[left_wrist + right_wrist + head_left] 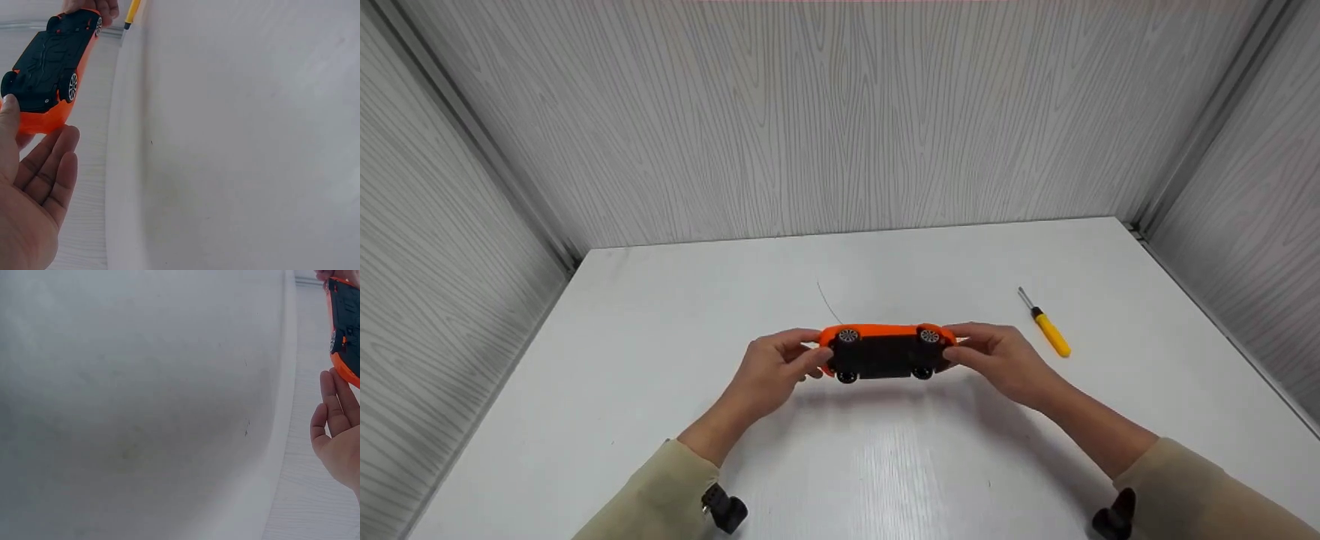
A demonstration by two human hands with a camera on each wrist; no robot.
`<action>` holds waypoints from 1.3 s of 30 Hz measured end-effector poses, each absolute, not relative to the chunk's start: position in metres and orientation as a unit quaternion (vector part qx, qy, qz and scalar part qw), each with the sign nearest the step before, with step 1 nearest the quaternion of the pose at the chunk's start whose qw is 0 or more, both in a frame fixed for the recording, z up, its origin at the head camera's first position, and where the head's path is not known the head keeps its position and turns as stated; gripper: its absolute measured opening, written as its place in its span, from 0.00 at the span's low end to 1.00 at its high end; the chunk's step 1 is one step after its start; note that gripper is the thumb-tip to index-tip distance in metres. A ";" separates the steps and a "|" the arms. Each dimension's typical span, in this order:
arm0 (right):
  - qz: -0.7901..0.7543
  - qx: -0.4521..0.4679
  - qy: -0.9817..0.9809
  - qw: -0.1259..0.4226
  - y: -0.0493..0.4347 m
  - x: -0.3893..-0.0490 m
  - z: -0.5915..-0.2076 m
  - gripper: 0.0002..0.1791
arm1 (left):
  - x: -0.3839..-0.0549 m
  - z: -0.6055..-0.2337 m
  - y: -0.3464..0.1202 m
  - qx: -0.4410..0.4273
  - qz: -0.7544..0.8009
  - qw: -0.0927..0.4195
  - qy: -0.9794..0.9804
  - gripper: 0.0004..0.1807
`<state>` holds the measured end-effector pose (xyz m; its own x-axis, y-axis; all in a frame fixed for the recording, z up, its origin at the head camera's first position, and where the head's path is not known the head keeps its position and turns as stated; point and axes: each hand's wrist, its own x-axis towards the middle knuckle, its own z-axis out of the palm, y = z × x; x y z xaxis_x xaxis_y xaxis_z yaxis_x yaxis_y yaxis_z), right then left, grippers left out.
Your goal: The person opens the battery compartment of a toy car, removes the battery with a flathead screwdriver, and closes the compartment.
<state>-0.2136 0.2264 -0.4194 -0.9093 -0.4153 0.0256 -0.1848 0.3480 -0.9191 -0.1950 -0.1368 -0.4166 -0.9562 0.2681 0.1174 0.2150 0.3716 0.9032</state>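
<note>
An orange toy car (885,354) is held up over the white table, its black underside and wheels turned toward the head camera. My left hand (780,366) pinches one end of it between thumb and fingers, and my right hand (997,358) pinches the other end. In the left wrist view the car's underside (53,56) shows moulded detail, with the left thumb on its near end. The right wrist view catches part of the car (344,332), cut off by the frame edge, with the right fingertips against its orange end.
A screwdriver (1051,332) with a yellow handle lies on the table (607,375) beyond my right hand. Behind the car a thin dark line (828,301) shows on the tabletop. Pale wood-grain panels (840,120) stand at the back and both sides.
</note>
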 end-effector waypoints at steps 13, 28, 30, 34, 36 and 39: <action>-0.547 -0.173 0.811 0.113 0.229 -0.214 -0.422 0.34 | -0.194 -0.419 -0.137 0.143 0.531 0.032 0.835 0.28; -0.527 -0.177 0.821 0.128 0.227 -0.215 -0.426 0.31 | -0.191 -0.424 -0.137 0.142 0.513 0.046 0.845 0.35; -0.523 -0.178 0.823 0.130 0.227 -0.215 -0.427 0.31 | -0.190 -0.426 -0.137 0.141 0.514 0.050 0.845 0.35; -0.516 -0.177 0.827 0.136 0.227 -0.216 -0.430 0.31 | -0.190 -0.431 -0.137 0.138 0.517 0.061 0.843 0.35; -0.512 -0.176 0.829 0.139 0.227 -0.215 -0.432 0.32 | -0.190 -0.433 -0.137 0.136 0.517 0.068 0.843 0.35; -0.504 -0.174 0.833 0.144 0.228 -0.215 -0.435 0.32 | -0.190 -0.437 -0.137 0.132 0.515 0.075 0.843 0.35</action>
<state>-0.2155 0.2279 -0.4348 -0.8982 -0.4349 -0.0639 -0.1451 0.4306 -0.8908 -0.1900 -0.1367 -0.4370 -0.9537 0.3005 0.0100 0.1460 0.4337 0.8891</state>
